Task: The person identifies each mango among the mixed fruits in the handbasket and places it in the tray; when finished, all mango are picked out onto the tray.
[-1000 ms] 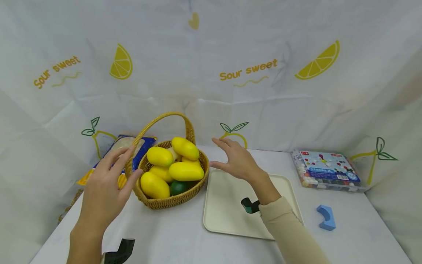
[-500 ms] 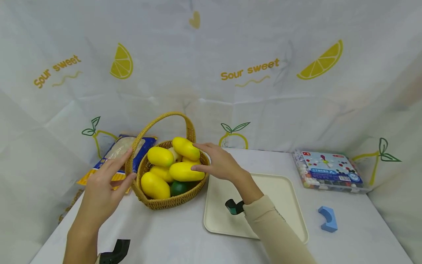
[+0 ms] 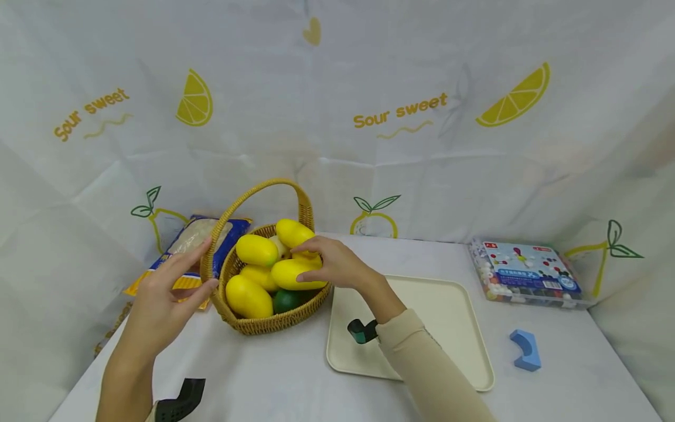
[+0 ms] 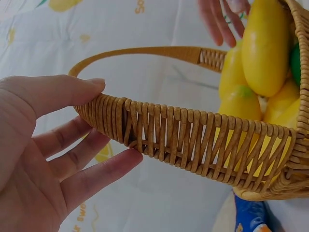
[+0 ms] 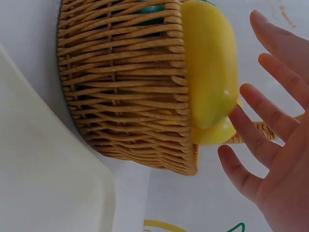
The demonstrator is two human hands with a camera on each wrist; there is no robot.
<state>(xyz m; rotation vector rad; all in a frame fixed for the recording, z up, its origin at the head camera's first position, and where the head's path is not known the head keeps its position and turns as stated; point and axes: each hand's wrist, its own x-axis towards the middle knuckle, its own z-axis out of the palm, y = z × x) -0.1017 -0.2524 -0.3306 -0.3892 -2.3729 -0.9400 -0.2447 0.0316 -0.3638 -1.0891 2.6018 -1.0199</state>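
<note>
A wicker basket (image 3: 274, 322) with a tall arched handle (image 4: 193, 140) holds several yellow mangoes (image 3: 255, 251), a dark green fruit (image 3: 286, 300) and a pale fruit (image 3: 279, 246). My left hand (image 3: 160, 302) grips the left side of the handle, thumb on one edge and fingers against the other. Over the basket's right rim reaches my right hand (image 3: 337, 264), its fingers spread. In the right wrist view its fingertips are right beside the mango (image 5: 212, 63) at the rim, not curled round it. The hand overlaps part of the upper mangoes in the head view.
A cream tray (image 3: 437, 316) lies right of the basket, under my right forearm. Behind the basket at left is a blue and orange bag (image 3: 192, 234). A clear box of coloured pieces (image 3: 527, 272) and a blue arch block (image 3: 524, 350) lie at right.
My right hand has moved left from above the tray to the basket's mangoes. My left hand has come lower onto the handle. The basket stays in place.
</note>
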